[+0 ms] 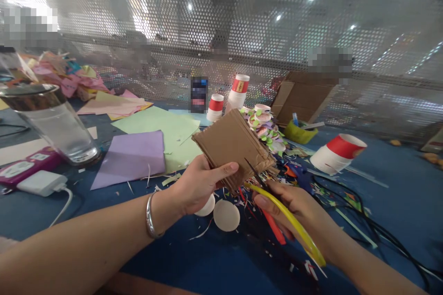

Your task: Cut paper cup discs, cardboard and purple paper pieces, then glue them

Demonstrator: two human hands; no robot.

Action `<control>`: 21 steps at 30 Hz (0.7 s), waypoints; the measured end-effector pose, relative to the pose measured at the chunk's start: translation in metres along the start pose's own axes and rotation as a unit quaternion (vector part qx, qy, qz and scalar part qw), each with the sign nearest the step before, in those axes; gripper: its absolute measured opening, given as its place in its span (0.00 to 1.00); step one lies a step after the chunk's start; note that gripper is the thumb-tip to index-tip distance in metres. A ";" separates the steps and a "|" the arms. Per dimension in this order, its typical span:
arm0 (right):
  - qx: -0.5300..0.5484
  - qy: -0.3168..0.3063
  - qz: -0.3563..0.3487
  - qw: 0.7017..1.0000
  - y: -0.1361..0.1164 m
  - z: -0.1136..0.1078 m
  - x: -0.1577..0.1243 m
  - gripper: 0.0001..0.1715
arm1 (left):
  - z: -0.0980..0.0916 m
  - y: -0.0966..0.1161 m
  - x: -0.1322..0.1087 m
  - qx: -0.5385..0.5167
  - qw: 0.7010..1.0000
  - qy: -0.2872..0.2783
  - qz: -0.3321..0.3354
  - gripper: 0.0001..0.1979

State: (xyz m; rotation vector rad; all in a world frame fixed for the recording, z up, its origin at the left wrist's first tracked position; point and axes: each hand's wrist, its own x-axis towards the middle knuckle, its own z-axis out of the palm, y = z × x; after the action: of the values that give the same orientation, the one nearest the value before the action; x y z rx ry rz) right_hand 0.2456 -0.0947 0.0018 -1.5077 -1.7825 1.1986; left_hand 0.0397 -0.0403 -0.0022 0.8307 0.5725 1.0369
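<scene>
My left hand (197,184), with a silver bangle on its wrist, grips a stack of square brown cardboard pieces (231,145), thumb on top. In my right hand (294,203) is a pair of scissors (289,214) with dark blades and a long yellow handle. Their blades lie at the front right edge of the cardboard; whether they cut into it cannot be seen. A red strip (274,227) shows under the right fingers, perhaps part of the scissors. Below the cardboard lie two round white paper discs (226,215), among paper scraps.
Purple paper (133,156) and green paper (162,126) lie left. A lidded glass of water (58,124) stands near a white charger (43,183). Behind are stacked paper cups (238,90) and a cardboard box (299,97). Black cables (367,216) and a tilted cup stack (335,154) lie right.
</scene>
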 end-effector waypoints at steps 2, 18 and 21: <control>-0.004 0.000 0.014 1.000 0.001 0.000 0.001 0.26 | 0.000 0.001 0.001 0.007 1.000 0.004 -0.006 0.17; -0.119 0.089 -0.014 0.989 0.006 0.007 -0.003 0.26 | 0.005 -0.001 0.000 0.025 0.999 -0.041 -0.010 0.14; -0.148 0.097 -0.039 0.983 0.009 0.007 -0.005 0.24 | 0.006 -0.004 -0.002 0.037 0.998 -0.049 0.001 0.13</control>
State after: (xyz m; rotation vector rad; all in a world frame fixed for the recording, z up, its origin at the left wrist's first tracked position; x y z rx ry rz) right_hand 0.2458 -0.1013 -0.0085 -1.6368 -1.9278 0.7434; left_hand 0.0451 -0.0450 -0.0018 0.9427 0.5286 0.9754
